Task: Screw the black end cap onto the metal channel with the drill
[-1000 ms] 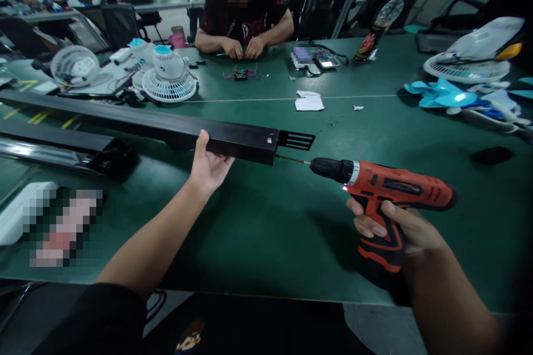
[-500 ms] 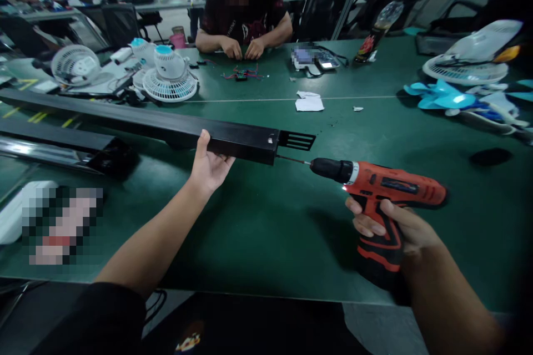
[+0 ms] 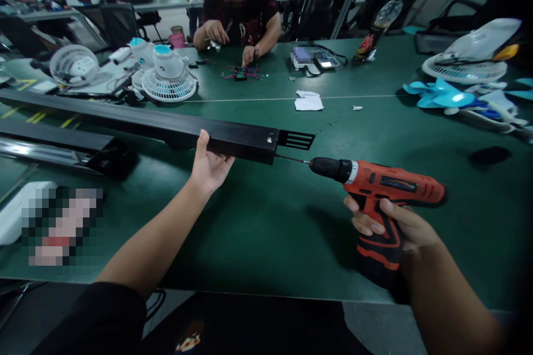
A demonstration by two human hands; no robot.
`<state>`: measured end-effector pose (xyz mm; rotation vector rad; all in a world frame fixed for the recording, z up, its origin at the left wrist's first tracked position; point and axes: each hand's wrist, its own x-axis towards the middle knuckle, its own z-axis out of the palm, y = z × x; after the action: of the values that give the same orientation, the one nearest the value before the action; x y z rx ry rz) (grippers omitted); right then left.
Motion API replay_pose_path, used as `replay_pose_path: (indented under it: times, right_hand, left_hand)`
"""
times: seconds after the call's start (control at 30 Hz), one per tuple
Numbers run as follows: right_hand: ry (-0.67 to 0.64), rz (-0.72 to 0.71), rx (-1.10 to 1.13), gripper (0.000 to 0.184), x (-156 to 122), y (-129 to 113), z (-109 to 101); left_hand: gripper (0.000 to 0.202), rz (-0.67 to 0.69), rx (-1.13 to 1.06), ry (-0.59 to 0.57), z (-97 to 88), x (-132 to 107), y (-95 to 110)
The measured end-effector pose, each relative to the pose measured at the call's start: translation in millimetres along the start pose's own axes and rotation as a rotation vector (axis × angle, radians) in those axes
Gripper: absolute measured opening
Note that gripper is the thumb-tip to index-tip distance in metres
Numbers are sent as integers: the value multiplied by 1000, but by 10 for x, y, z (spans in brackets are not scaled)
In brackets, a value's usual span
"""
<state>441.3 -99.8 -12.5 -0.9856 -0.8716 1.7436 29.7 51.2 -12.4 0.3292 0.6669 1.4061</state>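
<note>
A long black metal channel [image 3: 166,127] lies across the green table [image 3: 266,233], its slotted end pointing right. My left hand [image 3: 209,165] grips its near side close to that end, thumb up against the wall. My right hand [image 3: 393,223] is wrapped round the handle of a red and black cordless drill [image 3: 387,188]. The drill lies level, its thin bit touching the channel's right end face, and a small light glows under the chuck.
A second black rail [image 3: 62,147] lies at the left. White desk fans [image 3: 169,77] stand behind the channel, more fan parts and blue blades [image 3: 447,95] at the right. Paper scraps [image 3: 308,102] lie mid-table. A person [image 3: 241,8] sits opposite with wired parts.
My hands, the channel and the drill have barely moved. The person opposite has lifted one hand away from the wired parts.
</note>
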Motion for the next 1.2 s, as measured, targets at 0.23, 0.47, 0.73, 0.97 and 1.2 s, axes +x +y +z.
replay_pose_path:
  times: [0.23,0.47,0.73,0.97,1.2]
  right_hand:
    - [-9,64,-14,49,-17,-12,-19]
    - [17,22,-102,57,-34,-137,73]
    - [93,103,-182,57,-66,-357,82]
    - [90,71,-158,56,-57,-447,142]
    - [50,-13,-163,63,-19,-406,104]
  left_hand:
    - [63,11,23,-24,-10,13,-9]
    - [59,41,93,16,75,-42,-11]
    - [58,41,90,-21,52,-19,-4]
    - [61,46,82,-39,9,18,-11]
    - [65,58,105,-28,36,-2,-27]
